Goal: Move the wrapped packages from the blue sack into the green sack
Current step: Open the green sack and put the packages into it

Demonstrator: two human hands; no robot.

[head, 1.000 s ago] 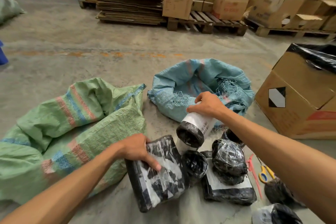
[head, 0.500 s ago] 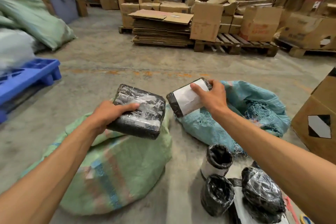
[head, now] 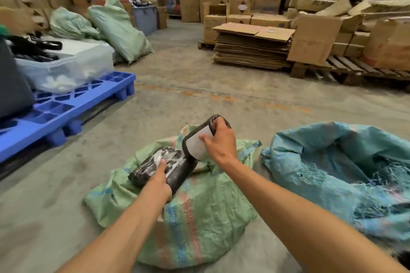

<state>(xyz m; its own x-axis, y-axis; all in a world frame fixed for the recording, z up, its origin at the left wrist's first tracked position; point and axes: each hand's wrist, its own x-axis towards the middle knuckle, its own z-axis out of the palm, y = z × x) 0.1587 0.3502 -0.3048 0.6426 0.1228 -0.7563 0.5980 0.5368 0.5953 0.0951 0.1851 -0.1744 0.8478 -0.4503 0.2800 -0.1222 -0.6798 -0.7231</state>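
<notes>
- Both packages have dropped since half a second ago: then held up in the air, now down over the green sack. The floor pile of other packages has gone from view as the camera tipped up.
- Left hand grips the flat black wrapped package, thumb on top and fingers curled under its near edge. It sits low on the sack's far end, apparently touching the fabric.
- Right hand holds the labelled roll package, fingers curled round its top end. The roll is tilted, lower end against the flat package, just above the sack's far end.
- Step, as I read it: putting both into the sack. Its mouth looks to be at that far end, where the fabric bunches up.
- Next move calls for finding or widening the opening, then pushing both in and letting go. With both hands full, nothing holds the mouth open, so the packages could slide off onto the concrete.
- Blue sack lies open to the right of the green sack, just beside it.
- Hard to tell: the mouth itself is hidden behind hands and packages. The blue sack's contents can't be seen, and its right side is cut off. Motion blur softens the whole frame.
</notes>
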